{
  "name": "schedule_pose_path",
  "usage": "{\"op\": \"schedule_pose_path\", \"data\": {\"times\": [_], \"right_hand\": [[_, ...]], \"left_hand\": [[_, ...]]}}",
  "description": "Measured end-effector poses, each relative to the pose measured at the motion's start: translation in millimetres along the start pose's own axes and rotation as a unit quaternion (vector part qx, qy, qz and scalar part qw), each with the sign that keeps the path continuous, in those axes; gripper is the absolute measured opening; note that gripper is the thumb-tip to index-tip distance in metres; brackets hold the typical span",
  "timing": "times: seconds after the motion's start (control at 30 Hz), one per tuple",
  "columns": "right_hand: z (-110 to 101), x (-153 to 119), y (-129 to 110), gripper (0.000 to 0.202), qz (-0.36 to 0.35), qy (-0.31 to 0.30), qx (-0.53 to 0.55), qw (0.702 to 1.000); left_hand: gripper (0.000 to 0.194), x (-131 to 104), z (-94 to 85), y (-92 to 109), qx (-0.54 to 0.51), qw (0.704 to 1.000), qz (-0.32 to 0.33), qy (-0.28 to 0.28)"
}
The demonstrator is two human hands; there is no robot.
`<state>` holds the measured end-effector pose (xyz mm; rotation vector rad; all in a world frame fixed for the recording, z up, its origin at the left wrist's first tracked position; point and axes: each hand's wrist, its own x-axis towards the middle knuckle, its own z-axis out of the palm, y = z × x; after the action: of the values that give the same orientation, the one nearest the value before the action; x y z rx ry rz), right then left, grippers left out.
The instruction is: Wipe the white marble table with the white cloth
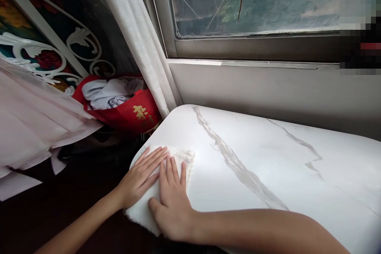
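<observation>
A white fluffy cloth (189, 161) lies flat over the left corner of a white tabletop (256, 154) with grey marble veins. Its lower end hangs past the table's edge. My left hand (138, 179) presses on the cloth with its fingers stretched out toward the window. Beside it my right hand (172, 202) rests on the same cloth, fingers extended and thumb apart. Both hands lie flat, close together, and neither grips the cloth. The part of the cloth under the palms is hidden.
A window (253, 4) and its sill wall stand behind the table. Left of it hangs a white curtain (131, 27). A red bag (127, 113) holding pale clothes (108, 91) sits beyond the left corner, near pink fabric (35, 111) and a white scrolled metal frame (47, 20).
</observation>
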<state>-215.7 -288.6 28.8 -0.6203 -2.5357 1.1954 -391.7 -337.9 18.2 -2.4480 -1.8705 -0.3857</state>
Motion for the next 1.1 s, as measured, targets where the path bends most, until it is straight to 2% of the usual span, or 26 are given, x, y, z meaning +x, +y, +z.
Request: {"op": "schedule_pose_path", "data": {"times": [0.13,0.23,0.3,0.43,0.57,0.67,0.77,0.87,0.97,1.1], "right_hand": [[-10,23,11,0.066,0.016,0.018,-0.014,1.0],[-24,59,31,0.058,0.021,0.072,-0.07,0.995],[-39,86,50,0.055,0.019,0.109,-0.123,0.986],[-79,135,99,0.055,0.034,0.155,-0.221,0.962],[-122,158,143,0.054,0.081,0.185,-0.282,0.938],[-142,159,163,0.053,0.106,0.217,-0.301,0.923],[-148,155,169,0.053,0.115,0.23,-0.313,0.914],[-145,148,165,0.053,0.115,0.226,-0.318,0.914],[-139,134,156,0.054,0.115,0.215,-0.314,0.917],[-126,95,142,0.054,0.099,0.195,-0.321,0.921]], "left_hand": [[0.049,16,7.5,-15,0.005,1.0,-0.017,-0.004],[0.05,48,19.5,-41,0.019,0.999,-0.04,0.0],[0.051,82,27.9,-59,0.031,0.998,-0.057,-0.003],[0.049,169,43.4,-86,0.053,0.995,-0.084,-0.019],[0.048,249,59.0,-89,0.06,0.994,-0.086,-0.028],[0.047,282,68.7,-83,0.058,0.996,-0.071,-0.019],[0.046,291,73.5,-79,0.053,0.997,-0.064,-0.007],[0.045,284,73.0,-74,0.051,0.996,-0.067,-0.001],[0.046,269,70.2,-61,0.045,0.997,-0.065,-0.001],[0.047,234,66.2,-25,0.043,0.997,-0.065,0.011]]}}
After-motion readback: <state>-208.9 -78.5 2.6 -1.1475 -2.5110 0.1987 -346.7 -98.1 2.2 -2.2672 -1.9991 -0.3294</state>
